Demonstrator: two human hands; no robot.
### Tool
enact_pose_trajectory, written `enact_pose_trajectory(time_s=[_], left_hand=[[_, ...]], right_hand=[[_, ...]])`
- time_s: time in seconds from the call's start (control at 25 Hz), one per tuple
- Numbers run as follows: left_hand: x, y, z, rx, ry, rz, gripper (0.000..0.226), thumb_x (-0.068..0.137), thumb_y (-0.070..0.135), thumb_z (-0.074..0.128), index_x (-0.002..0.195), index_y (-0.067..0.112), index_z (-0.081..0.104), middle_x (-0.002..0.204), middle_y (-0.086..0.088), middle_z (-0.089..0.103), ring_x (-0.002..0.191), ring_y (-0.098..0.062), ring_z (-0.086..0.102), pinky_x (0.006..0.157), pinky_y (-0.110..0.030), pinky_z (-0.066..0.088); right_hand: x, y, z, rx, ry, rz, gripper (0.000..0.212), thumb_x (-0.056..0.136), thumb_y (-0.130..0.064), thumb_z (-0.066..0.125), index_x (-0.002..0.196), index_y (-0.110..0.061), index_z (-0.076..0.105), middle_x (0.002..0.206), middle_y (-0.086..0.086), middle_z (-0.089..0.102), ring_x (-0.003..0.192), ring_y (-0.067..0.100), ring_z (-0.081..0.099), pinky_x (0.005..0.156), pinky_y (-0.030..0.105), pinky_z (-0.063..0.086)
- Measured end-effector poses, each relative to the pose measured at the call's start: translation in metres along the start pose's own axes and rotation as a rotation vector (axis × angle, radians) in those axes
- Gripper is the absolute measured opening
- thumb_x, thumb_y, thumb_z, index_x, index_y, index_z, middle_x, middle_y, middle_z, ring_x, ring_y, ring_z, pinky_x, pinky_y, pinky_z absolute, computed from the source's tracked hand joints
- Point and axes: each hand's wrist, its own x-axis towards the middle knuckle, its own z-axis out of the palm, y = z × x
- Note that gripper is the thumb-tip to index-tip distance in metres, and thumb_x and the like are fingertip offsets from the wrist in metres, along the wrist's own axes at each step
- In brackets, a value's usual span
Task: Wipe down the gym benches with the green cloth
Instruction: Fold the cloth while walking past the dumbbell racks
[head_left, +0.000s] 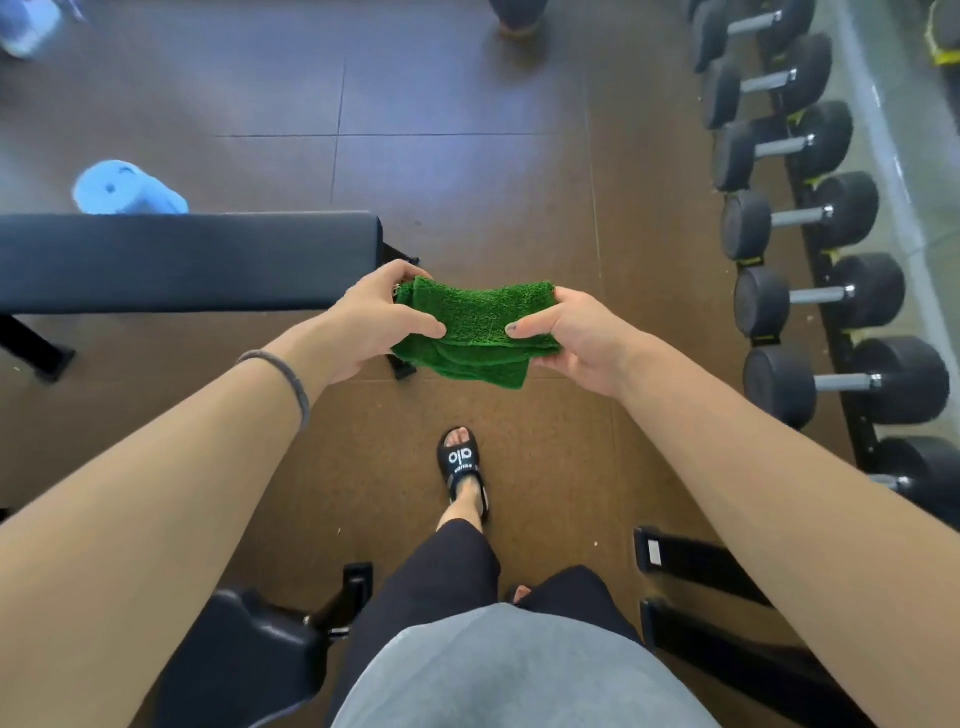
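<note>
A folded green cloth (475, 332) hangs in the air in front of me, above the brown floor. My left hand (371, 322) grips its left edge and my right hand (576, 340) grips its right edge, thumbs on top. A black padded gym bench (182, 260) runs in from the left edge, its end just behind my left hand. A second black padded bench part (244, 654) sits low at my left, beside my legs.
A long rack of black dumbbells (810, 218) lines the right side. A blue roll (127, 189) lies on the floor behind the bench. Black frame bars (696, 566) lie at the lower right. Another person's feet (519, 15) stand at the top.
</note>
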Motion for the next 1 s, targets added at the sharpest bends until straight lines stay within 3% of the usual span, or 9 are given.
enact_pose_trajectory(time_s=[0.16,0.4,0.76,1.0], left_hand=[[0.090,0.050,-0.049,0.016,-0.012,-0.002,0.046,0.085,0.004,0.080,0.122,0.024,0.061,0.115,-0.008,0.070,0.102,-0.027,0.073,0.089,-0.051,0.063],[0.198,0.122,-0.101,0.005,0.040,0.002,0.046,0.077,0.007,0.083,0.114,0.025,0.062,0.112,-0.011,0.071,0.103,-0.032,0.073,0.089,-0.057,0.061],[0.365,0.232,-0.159,-0.078,0.206,-0.058,0.044,0.082,0.007,0.080,0.118,0.024,0.060,0.113,-0.006,0.070,0.099,-0.029,0.073,0.086,-0.054,0.063],[0.435,0.265,-0.234,-0.182,0.369,-0.079,0.042,0.081,0.011,0.083,0.115,0.023,0.061,0.109,-0.002,0.070,0.099,-0.025,0.072,0.084,-0.042,0.062]], right_hand=[[0.087,-0.074,0.004,0.001,0.015,0.026,0.068,0.079,0.005,0.075,0.143,-0.008,0.052,0.131,0.009,0.070,0.120,0.026,0.068,0.110,0.053,0.049],[0.188,-0.178,0.001,-0.013,0.054,-0.002,0.041,0.086,0.007,0.069,0.121,-0.013,0.065,0.122,0.006,0.074,0.117,0.026,0.068,0.110,0.053,0.048],[0.371,-0.354,-0.020,-0.142,-0.042,0.016,0.042,0.084,0.009,0.069,0.122,-0.007,0.065,0.119,0.011,0.074,0.112,0.029,0.071,0.100,0.049,0.056],[0.478,-0.458,0.028,-0.307,-0.152,0.026,0.042,0.085,0.012,0.069,0.120,-0.009,0.065,0.118,0.010,0.074,0.110,0.026,0.070,0.092,0.042,0.058]])
